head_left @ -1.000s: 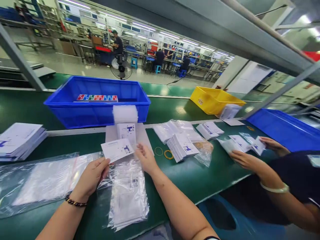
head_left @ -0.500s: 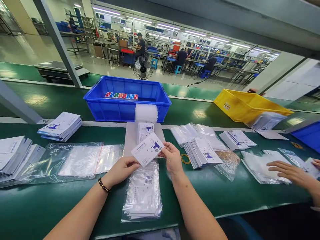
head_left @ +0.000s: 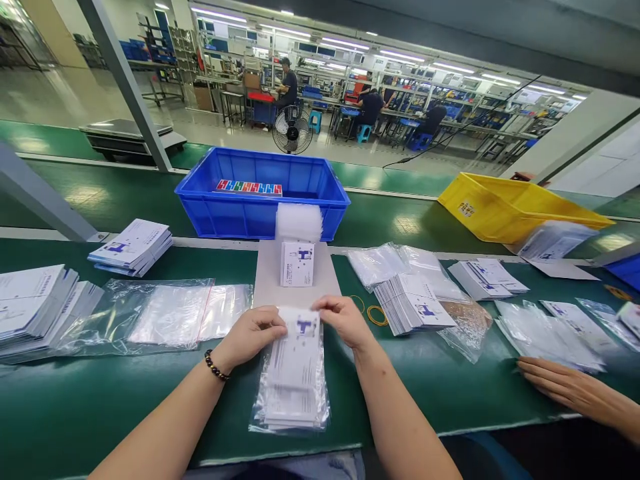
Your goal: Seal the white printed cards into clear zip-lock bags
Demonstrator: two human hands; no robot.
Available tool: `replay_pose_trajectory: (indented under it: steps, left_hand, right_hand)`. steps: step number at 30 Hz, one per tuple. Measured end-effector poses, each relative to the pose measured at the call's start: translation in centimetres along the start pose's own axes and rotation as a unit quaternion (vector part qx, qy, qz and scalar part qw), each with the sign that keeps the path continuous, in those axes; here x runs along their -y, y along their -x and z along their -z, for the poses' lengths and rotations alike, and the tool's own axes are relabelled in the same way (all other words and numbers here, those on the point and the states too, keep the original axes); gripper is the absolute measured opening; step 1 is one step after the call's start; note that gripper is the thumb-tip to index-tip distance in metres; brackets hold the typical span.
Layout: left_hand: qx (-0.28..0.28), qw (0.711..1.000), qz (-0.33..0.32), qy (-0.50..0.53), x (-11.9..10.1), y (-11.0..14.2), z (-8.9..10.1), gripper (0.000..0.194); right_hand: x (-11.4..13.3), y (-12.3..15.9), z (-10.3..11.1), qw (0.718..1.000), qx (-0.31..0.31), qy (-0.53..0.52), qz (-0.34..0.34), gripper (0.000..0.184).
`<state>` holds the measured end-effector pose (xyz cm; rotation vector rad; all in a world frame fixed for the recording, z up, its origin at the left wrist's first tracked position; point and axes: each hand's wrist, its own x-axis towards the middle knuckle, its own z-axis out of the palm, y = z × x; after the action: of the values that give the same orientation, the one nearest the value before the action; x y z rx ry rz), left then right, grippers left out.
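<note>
So we've just lowered the card onto the bagged stack, lower centre of frame, so it's probably lined up now. Our left hand and right hand are nearly closed, pinching its edges. Can't tell if it's bagged.

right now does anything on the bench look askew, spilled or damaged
Nothing looks spilled or damaged, but the yellow bin at right seems turned askew, a corner pointing forward, and yellow bands lie loose beside a card stack that leans, fanned out rather than squared.
</note>
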<state>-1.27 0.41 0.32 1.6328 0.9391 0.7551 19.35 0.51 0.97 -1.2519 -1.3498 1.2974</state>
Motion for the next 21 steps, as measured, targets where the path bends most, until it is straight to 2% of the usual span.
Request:
replay_pose_trajectory:
  steps: [3,5,7,9,11,15,19,21]
  left_hand:
    - [-0.041,0.999,0.009,0.032,0.1,-0.1,-0.5,0.017]
    - [-0.055,0.996,0.033,0.065,0.2,-0.2,-0.7,0.018]
    - [-0.058,0.988,0.074,0.124,0.3,-0.2,-0.8,0.015]
    - [-0.054,0.973,0.124,0.188,0.4,-0.3,-0.8,0.025]
    - [-0.050,0.960,0.158,0.224,0.5,-0.4,-0.9,0.027]
    - [-0.067,0.964,0.155,0.203,0.4,-0.5,-1.1,0.021]
    - [-0.074,0.975,0.140,0.152,0.1,-0.5,-1.2,0.019]
    - [-0.073,0.979,0.135,0.134,0.0,-0.5,-1.2,0.019]
  right_hand:
    - [0.4,0.4,-0.5,0.987,0.149,0.053,0.006,0.013]
    - [0.4,0.5,-0.7,0.980,0.188,0.058,-0.003,0.014]
    - [0.3,0.5,-0.9,0.982,0.182,0.053,-0.020,0.010]
    - [0.1,0.5,-1.0,0.987,0.152,0.046,-0.030,0.006]
    - [0.0,0.5,-1.0,0.991,0.125,0.037,-0.031,0.011]
    - [0.0,0.6,-1.1,0.992,0.113,0.033,-0.041,0.023]
    - [0.0,0.5,-1.4,0.990,0.105,0.074,-0.050,0.006]
    - [-0.1,0.5,-1.6,0.991,0.095,0.093,-0.036,0.009]
